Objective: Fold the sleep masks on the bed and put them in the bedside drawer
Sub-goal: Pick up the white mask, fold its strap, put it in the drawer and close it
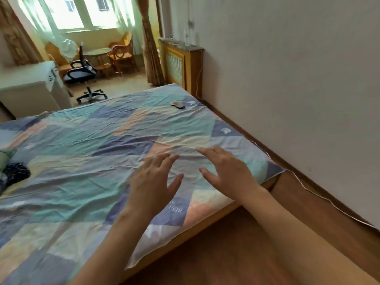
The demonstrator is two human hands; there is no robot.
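A small sleep mask (177, 104), dark with a pale and orange patch, lies flat near the far right corner of the bed (82, 153), which has a patchwork sheet of blue, teal and peach. My left hand (153, 182) and my right hand (224, 171) hover side by side over the near right part of the sheet, fingers spread, holding nothing. The mask lies well beyond both hands. No bedside drawer is in view.
A dark bundled item (15, 173) lies at the bed's left edge. A white cable (320, 197) trails along the floor by the wall on the right. Beyond the bed stand an office chair (82, 75), a white cabinet (28, 87) and a wooden radiator cover (183, 66).
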